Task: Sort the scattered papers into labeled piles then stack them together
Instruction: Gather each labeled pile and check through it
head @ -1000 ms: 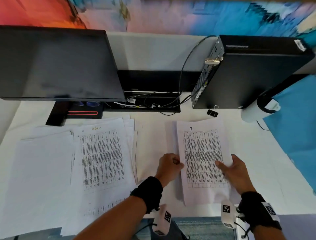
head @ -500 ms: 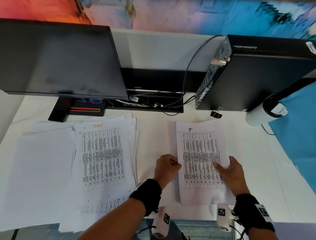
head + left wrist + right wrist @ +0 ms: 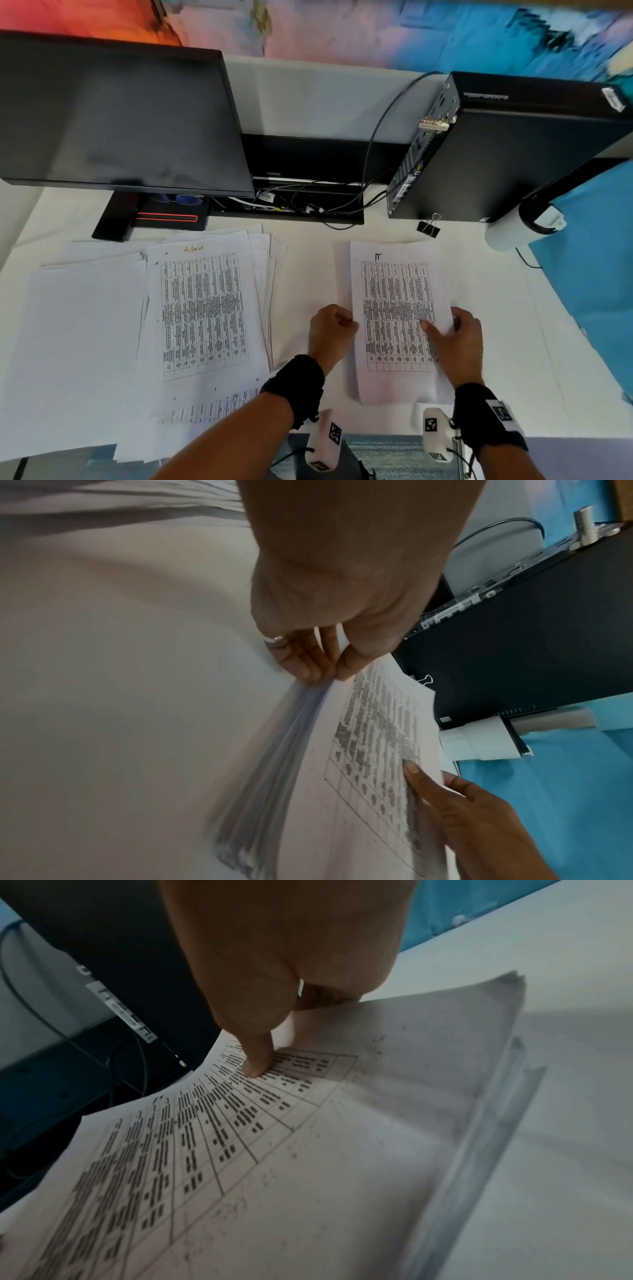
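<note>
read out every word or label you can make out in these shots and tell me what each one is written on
"Admin": handwritten in orange at the top of the left pile's top sheet.
"IT": handwritten in black at the top of the right pile, held by both hands.
Printed tables on both sheets and the computer case stickers: too small or blurred to read.

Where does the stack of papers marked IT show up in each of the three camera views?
Head: IT stack, right of centre, between left hand and right hand.
Left wrist: lower centre, its edge pinched below the hand.
Right wrist: fills the lower half, thumb on top.
Shared landmark: black computer case, behind the stack.
</note>
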The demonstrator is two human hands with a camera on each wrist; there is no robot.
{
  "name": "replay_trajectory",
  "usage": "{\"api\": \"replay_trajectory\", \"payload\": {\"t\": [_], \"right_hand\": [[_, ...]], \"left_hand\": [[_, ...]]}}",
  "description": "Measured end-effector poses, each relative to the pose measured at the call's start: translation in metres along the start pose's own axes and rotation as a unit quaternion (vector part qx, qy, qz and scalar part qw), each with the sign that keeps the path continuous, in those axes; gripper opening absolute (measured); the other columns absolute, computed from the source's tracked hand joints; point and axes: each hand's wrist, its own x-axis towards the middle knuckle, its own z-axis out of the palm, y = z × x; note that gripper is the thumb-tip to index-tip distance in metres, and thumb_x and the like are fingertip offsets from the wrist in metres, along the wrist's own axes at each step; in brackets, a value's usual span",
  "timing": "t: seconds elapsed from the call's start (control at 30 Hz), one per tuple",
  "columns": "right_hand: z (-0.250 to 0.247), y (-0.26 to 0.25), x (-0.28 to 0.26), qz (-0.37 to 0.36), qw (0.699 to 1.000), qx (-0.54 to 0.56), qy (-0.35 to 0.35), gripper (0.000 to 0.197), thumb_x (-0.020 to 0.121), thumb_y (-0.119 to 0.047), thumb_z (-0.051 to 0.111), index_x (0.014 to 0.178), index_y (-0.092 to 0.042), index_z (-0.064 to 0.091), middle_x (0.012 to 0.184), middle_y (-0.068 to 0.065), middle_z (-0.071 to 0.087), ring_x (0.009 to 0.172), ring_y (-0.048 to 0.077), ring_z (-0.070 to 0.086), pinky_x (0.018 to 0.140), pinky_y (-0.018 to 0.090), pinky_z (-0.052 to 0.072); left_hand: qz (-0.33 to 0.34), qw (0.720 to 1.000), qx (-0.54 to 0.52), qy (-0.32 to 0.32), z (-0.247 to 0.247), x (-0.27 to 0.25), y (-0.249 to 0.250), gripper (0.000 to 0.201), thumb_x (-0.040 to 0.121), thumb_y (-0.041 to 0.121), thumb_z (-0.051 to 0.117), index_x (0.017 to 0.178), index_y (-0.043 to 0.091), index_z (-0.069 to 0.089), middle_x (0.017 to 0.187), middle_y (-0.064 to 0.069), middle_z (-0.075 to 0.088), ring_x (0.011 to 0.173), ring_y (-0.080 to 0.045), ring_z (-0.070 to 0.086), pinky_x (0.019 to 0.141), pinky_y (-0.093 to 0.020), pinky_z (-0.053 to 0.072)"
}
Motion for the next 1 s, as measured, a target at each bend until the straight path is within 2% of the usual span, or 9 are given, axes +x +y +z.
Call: {"api": "replay_trajectory", "payload": {"t": [0.07, 0.13, 0.27, 0.47, 0.57, 0.63, 0.77, 0.87, 1.0], "right_hand": [[0.006, 0.009, 0.000, 0.036, 0.999, -0.026, 0.031, 0.059, 0.073, -0.046, 0.092, 0.115, -0.010, 0.070, 0.088, 0.008, 0.070, 0.080, 0.029, 0.066, 0.079, 0.048, 0.060], [0.017, 0.026, 0.000, 0.026, 0.997, -0.056, 0.047, 0.078, 0.074, -0.070, 0.080, 0.121, -0.009, 0.068, 0.097, 0.015, 0.067, 0.095, 0.039, 0.064, 0.088, 0.050, 0.058], [0.019, 0.016, -0.004, 0.036, 0.997, -0.059, 0.035, 0.069, 0.086, -0.044, 0.083, 0.133, 0.002, 0.063, 0.125, 0.022, 0.062, 0.124, 0.036, 0.051, 0.111, 0.046, 0.045], [0.027, 0.040, 0.007, 0.062, 0.996, -0.060, 0.030, 0.092, 0.078, -0.089, 0.059, 0.108, -0.002, 0.068, 0.096, 0.023, 0.072, 0.097, 0.043, 0.068, 0.090, 0.051, 0.059], [0.017, -0.019, -0.014, 0.045, 0.990, -0.105, 0.079, 0.072, 0.086, -0.059, 0.077, 0.128, -0.001, 0.067, 0.119, 0.032, 0.066, 0.118, 0.049, 0.059, 0.104, 0.052, 0.046], [0.022, -0.056, -0.034, -0.013, 0.994, -0.050, 0.098, 0.060, 0.088, -0.050, 0.075, 0.125, -0.004, 0.067, 0.120, 0.025, 0.065, 0.118, 0.043, 0.056, 0.103, 0.045, 0.042], [0.091, -0.117, -0.083, -0.073, 0.994, -0.011, -0.086, 0.008, 0.096, -0.024, 0.073, 0.090, -0.025, 0.069, 0.092, -0.001, 0.071, 0.083, 0.015, 0.068, 0.072, 0.014, 0.047], [0.167, -0.147, -0.115, -0.118, 0.973, -0.009, -0.198, 0.020, 0.094, -0.021, 0.077, 0.104, -0.036, 0.067, 0.104, -0.007, 0.072, 0.092, 0.009, 0.069, 0.074, 0.012, 0.049], [0.232, -0.186, -0.143, -0.106, 0.963, -0.049, -0.242, 0.054, 0.093, -0.038, 0.077, 0.138, -0.016, 0.056, 0.125, 0.001, 0.056, 0.115, 0.019, 0.056, 0.097, 0.030, 0.047]], "left_hand": [[-0.018, 1.000, -0.006, 0.011, 0.001, -0.001, 0.005, 0.014, 0.083, 0.013, 0.066, 0.095, 0.018, 0.069, 0.089, 0.007, 0.073, 0.085, -0.012, 0.069, 0.076, -0.032, 0.059], [-0.017, 1.000, -0.018, 0.013, 0.007, -0.002, 0.010, 0.020, 0.077, 0.017, 0.055, 0.095, 0.016, 0.065, 0.089, 0.003, 0.071, 0.084, -0.021, 0.069, 0.079, -0.042, 0.062], [0.025, 0.999, 0.034, -0.001, 0.029, 0.001, 0.007, 0.041, 0.073, 0.039, 0.048, 0.095, 0.007, 0.062, 0.089, -0.010, 0.066, 0.080, -0.028, 0.065, 0.077, -0.045, 0.059], [0.009, 0.996, 0.038, -0.080, 0.036, 0.021, -0.017, 0.059, 0.068, 0.062, 0.055, 0.108, 0.020, 0.063, 0.107, -0.006, 0.066, 0.091, -0.029, 0.074, 0.078, -0.046, 0.066], [0.009, 0.992, 0.045, -0.117, -0.019, -0.012, 0.018, 0.056, 0.078, 0.059, 0.067, 0.116, 0.017, 0.066, 0.116, 0.006, 0.066, 0.098, -0.020, 0.072, 0.081, -0.033, 0.063], [0.029, 0.994, 0.051, -0.098, -0.066, -0.018, 0.013, 0.035, 0.092, 0.040, 0.073, 0.119, 0.018, 0.071, 0.114, 0.011, 0.065, 0.106, -0.017, 0.070, 0.088, -0.027, 0.058], [0.025, 0.990, 0.117, 0.081, -0.188, -0.021, -0.037, 0.027, 0.095, 0.024, 0.072, 0.121, 0.018, 0.072, 0.125, 0.001, 0.066, 0.119, -0.021, 0.063, 0.103, -0.033, 0.050], [-0.062, 0.959, 0.186, 0.204, -0.262, -0.019, -0.089, 0.058, 0.088, 0.038, 0.078, 0.136, 0.013, 0.057, 0.140, -0.016, 0.049, 0.130, -0.038, 0.046, 0.112, -0.047, 0.036], [-0.046, 0.970, 0.190, 0.146, -0.296, -0.021, -0.123, 0.070, 0.089, 0.035, 0.080, 0.141, 0.004, 0.045, 0.137, -0.015, 0.049, 0.128, -0.037, 0.047, 0.109, -0.044, 0.039]]}}
